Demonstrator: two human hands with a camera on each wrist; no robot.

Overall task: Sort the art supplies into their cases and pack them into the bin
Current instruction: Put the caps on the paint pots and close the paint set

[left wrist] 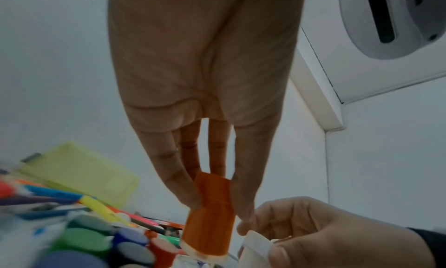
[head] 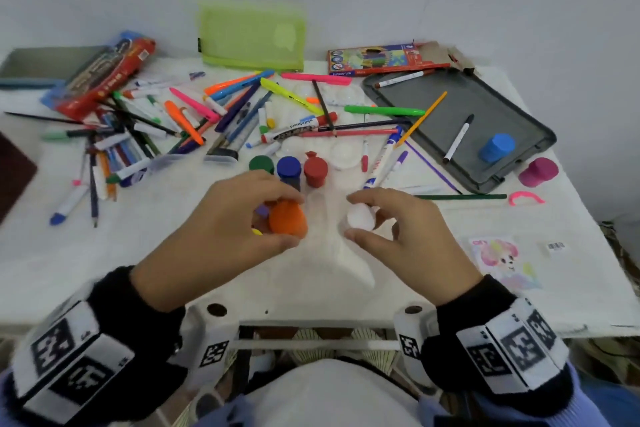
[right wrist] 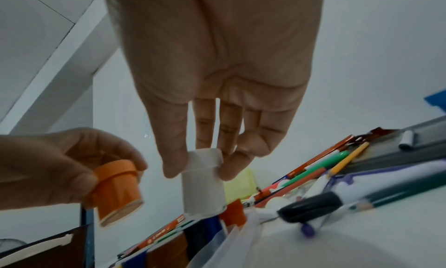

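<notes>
your left hand (head: 221, 236) pinches the orange paint pot (head: 288, 219); your right hand (head: 408, 236) pinches the white paint pot (head: 361, 217) just beside it. green, blue and red pots (head: 316, 170) stand just beyond your fingertips.

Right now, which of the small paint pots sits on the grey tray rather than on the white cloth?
The light blue paint pot, alone on the grey tray; the green, dark blue, red and pink ones stand on the cloth.

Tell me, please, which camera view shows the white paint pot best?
The right wrist view: the white paint pot shows whole from lid to base, pinched at the lid by the right hand. In the head view the pot is small, with fingers partly over it. The left wrist view catches only its lid at the bottom edge.
</notes>
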